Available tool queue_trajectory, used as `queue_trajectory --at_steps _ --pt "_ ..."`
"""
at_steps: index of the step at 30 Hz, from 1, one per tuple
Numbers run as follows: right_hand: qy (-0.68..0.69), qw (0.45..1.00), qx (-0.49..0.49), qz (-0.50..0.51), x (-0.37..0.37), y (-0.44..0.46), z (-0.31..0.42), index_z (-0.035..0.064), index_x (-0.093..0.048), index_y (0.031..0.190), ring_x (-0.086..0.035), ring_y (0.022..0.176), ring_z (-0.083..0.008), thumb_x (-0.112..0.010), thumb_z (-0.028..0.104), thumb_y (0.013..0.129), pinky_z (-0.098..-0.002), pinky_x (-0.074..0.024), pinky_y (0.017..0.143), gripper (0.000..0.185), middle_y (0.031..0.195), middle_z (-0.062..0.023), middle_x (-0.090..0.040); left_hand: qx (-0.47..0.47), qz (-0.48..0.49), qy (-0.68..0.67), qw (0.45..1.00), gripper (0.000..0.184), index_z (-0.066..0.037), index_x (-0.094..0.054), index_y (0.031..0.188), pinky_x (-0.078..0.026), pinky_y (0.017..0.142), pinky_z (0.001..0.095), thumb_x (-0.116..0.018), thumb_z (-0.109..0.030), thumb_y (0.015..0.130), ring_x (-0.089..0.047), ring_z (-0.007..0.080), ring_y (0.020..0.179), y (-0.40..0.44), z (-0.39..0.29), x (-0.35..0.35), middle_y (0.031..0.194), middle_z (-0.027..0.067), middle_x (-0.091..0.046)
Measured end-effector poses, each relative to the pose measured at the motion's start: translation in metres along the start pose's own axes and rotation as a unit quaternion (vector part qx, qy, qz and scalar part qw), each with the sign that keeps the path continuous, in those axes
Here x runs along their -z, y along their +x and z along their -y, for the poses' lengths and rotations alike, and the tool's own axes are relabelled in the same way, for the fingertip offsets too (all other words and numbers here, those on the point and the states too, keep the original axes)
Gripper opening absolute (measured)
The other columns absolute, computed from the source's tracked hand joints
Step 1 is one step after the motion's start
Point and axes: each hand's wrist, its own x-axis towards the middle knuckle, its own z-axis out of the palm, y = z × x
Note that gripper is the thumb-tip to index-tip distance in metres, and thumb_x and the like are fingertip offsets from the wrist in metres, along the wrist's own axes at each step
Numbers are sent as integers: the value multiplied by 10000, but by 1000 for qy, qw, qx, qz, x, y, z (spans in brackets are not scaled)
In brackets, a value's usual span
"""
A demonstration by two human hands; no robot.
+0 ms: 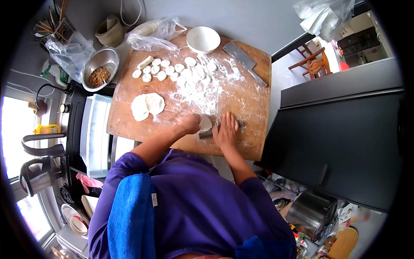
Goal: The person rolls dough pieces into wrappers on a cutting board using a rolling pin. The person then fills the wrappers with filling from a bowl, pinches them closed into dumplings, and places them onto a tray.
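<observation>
L hand is curled at the left edge of a small round dough wrapper; fingertips mostly hidden, so can't tell if it's pinching the edge or just touching; R hand lies palm-down, fingers extended & not wrapped round anything, over a short dark rolling pin, w/ the pin's near end showing btwn the hands, just below the wrapper; all this sits nr the front edge of a wooden board, approx. mid-width; loose flour is spread thick beyond the hands, thinning twd the right; rolled-out wrappers, pale & overlapping, lie left of the flour, well apart from L hand; further back, a cluster of dough pieces, some partly in the flour, w/ a short dough log just beside them at back left; white bowl at the board's back edge, clear plastic bag to its left w/ something pale inside; cleaver lies diagonally back right, handle pointing twd the right edge; metal bowl w/ brown crumbly filling stands off the board's left side; person wears a purple top, blue towel over left side.
</observation>
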Motion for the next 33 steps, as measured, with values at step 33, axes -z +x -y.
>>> queue_trajectory --at_steps 33 --pt "11 996 -6 -84 -6 9 4 -111 -335 1129 -265 1145 -343 -452 327 733 -423 -143 960 602 1211 -245 -312 39 -33 29 998 218 -81 -604 756 -449 671 351 -568 -274 660 -566 273 737 8 -12 16 764 129 -588"
